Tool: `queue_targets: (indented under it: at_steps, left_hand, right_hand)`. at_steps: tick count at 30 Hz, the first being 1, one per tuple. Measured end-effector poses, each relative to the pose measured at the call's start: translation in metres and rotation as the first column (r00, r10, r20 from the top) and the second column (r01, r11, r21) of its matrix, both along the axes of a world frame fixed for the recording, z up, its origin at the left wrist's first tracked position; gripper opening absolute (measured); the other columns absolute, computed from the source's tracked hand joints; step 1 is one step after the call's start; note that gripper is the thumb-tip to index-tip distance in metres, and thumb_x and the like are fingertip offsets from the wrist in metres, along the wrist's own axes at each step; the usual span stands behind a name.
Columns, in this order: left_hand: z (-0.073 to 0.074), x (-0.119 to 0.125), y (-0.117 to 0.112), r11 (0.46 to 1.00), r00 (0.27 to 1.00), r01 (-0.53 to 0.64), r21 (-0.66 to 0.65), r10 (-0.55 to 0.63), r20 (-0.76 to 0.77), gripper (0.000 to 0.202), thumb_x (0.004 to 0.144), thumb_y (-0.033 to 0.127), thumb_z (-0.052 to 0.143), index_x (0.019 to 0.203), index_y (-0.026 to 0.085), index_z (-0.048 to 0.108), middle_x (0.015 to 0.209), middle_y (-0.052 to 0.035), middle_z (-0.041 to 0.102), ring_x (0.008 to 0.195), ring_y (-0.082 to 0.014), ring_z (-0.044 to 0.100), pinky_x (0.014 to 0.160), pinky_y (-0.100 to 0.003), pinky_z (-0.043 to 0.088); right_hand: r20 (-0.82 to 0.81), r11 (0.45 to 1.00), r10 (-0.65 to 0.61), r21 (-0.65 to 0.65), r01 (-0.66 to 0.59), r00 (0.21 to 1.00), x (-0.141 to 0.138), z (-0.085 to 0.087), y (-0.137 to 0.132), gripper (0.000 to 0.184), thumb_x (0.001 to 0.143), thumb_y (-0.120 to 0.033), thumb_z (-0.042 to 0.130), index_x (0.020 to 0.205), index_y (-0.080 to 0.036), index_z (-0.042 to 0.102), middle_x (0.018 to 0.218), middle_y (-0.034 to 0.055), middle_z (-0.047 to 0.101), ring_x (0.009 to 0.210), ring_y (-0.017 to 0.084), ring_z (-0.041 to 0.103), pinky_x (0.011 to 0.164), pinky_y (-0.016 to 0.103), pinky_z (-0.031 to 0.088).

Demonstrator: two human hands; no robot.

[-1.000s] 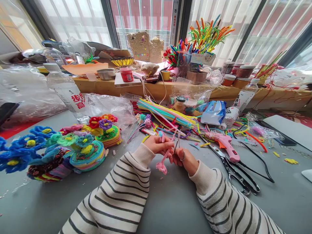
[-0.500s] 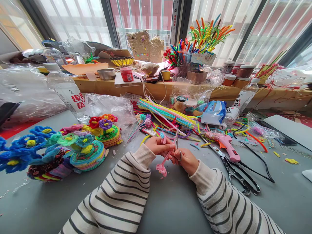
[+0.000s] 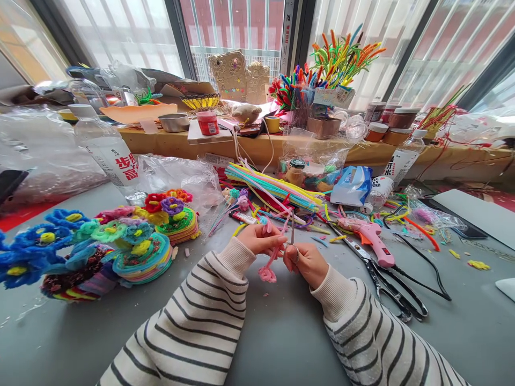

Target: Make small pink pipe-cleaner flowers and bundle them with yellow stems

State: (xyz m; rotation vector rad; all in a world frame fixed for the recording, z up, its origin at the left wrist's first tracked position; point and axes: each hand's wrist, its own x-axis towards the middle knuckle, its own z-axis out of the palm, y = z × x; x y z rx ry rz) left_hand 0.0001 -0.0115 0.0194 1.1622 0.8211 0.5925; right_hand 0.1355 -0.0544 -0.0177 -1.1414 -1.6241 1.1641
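Observation:
My left hand [image 3: 260, 239] pinches a pink pipe-cleaner stem [image 3: 273, 256] that slants down to a small pink flower head [image 3: 267, 275] just above the grey table [image 3: 261, 332]. Close beside it, my right hand [image 3: 304, 262] is closed on small metal scissors [image 3: 292, 236], whose blades point up next to the stem. Both sleeves are white with dark stripes.
Finished pipe-cleaner flowers and coiled discs [image 3: 140, 252] lie at the left. A bundle of loose pipe cleaners [image 3: 273, 187], a pink glue gun [image 3: 372, 236] and large black scissors [image 3: 386, 279] lie behind and to the right. A water bottle [image 3: 108, 153] and a cluttered wooden shelf [image 3: 249, 145] stand further back.
The scissor blades have closed together and stand more upright beside the stem. Both hands stay nearly in place, the flower head shifting slightly.

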Motion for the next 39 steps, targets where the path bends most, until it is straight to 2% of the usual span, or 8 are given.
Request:
queue_targets:
  at_steps: [6, 11, 19, 26, 39]
  left_hand:
    - [-0.005, -0.002, 0.004, 0.995, 0.996, 0.081, 0.057, -0.080, -0.030, 0.031, 0.049, 0.035, 0.068, 0.055, 0.012, 0.049, 0.041, 0.0031, 0.055, 0.038, -0.0061, 0.049, 0.040, -0.017, 0.038]
    - [-0.006, -0.002, 0.002, 0.990, 0.988, 0.144, 0.001, -0.143, -0.057, 0.031, 0.050, 0.034, 0.068, 0.067, 0.010, 0.057, 0.051, -0.0006, 0.060, 0.045, -0.0084, 0.054, 0.046, -0.019, 0.041]
    - [-0.004, -0.003, 0.002, 0.993, 0.996, 0.077, -0.091, -0.081, -0.031, 0.033, 0.045, 0.035, 0.069, 0.063, 0.009, 0.061, 0.055, -0.0032, 0.062, 0.050, -0.0121, 0.058, 0.054, -0.024, 0.047]
    - [-0.001, -0.005, 0.001, 0.990, 0.997, 0.071, -0.125, -0.071, 0.005, 0.029, 0.047, 0.031, 0.070, 0.064, 0.010, 0.059, 0.055, -0.0019, 0.063, 0.050, -0.0115, 0.059, 0.048, -0.020, 0.046]
    - [0.000, -0.004, 0.003, 0.987, 1.000, 0.008, -0.160, -0.004, 0.026, 0.024, 0.051, 0.027, 0.069, 0.064, 0.009, 0.060, 0.055, -0.0036, 0.064, 0.049, -0.0113, 0.059, 0.051, -0.021, 0.047]
  right_hand:
    - [0.034, 0.999, 0.036, 0.038, -0.037, 0.999, 0.001, -0.009, 0.003, 0.072, 0.062, -0.075, 0.014, 0.050, -0.013, 0.049, 0.037, -0.0023, 0.036, 0.037, 0.007, 0.035, 0.041, 0.020, 0.027]
    - [0.034, 0.999, 0.009, 0.049, -0.011, 0.999, 0.002, -0.012, 0.004, 0.071, 0.065, -0.073, 0.014, 0.047, -0.014, 0.048, 0.037, -0.0017, 0.037, 0.038, 0.007, 0.035, 0.040, 0.021, 0.027]
    - [-0.028, 1.000, -0.004, 0.012, 0.004, 1.000, 0.001, -0.013, 0.004, 0.070, 0.063, -0.074, 0.015, 0.047, -0.014, 0.048, 0.038, -0.0009, 0.037, 0.040, 0.009, 0.038, 0.041, 0.021, 0.029]
    - [-0.034, 0.998, 0.058, 0.005, -0.058, 0.998, 0.002, -0.012, 0.004, 0.072, 0.061, -0.076, 0.015, 0.048, -0.014, 0.048, 0.038, -0.0008, 0.037, 0.040, 0.008, 0.036, 0.037, 0.020, 0.025]
    - [-0.044, 0.998, 0.067, 0.007, -0.067, 0.997, 0.001, -0.012, 0.004, 0.073, 0.062, -0.075, 0.015, 0.052, -0.013, 0.052, 0.038, -0.0018, 0.035, 0.037, 0.007, 0.034, 0.035, 0.019, 0.024]
